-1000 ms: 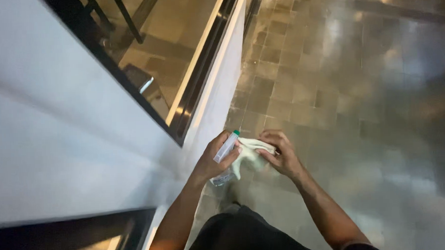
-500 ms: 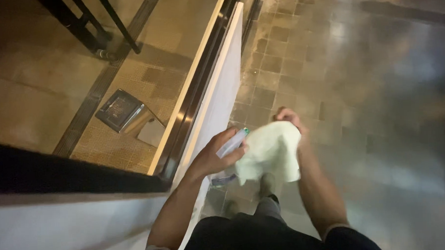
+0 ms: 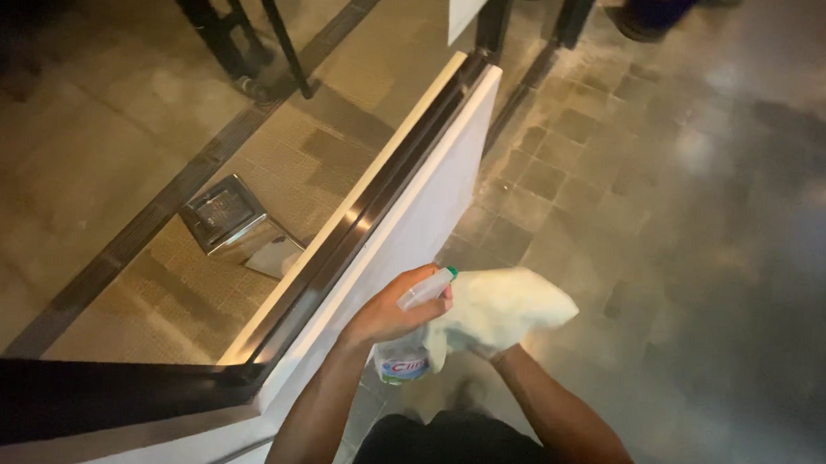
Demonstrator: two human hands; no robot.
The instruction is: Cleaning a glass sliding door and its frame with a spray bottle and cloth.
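The person stands beside a white ledge (image 3: 431,222) that runs under a big pane of glass (image 3: 155,177) in a dark frame (image 3: 357,216), with a grey tiled floor (image 3: 687,204) underfoot. The left hand (image 3: 390,311) is wrapped around a clear spray bottle (image 3: 408,346), thumb lying along its head, the green-tipped nozzle aimed at the cloth. The pale cloth (image 3: 503,307) is draped over the right hand (image 3: 476,344), so I cannot tell how those fingers are set beneath it. Bottle and cloth touch, held low in front of the body, near the ledge. To do this well, I would keep the nozzle just off the cloth, the cloth spread flat over the palm, and wet it evenly rather than soaking one patch or letting drops fall on the tiles.
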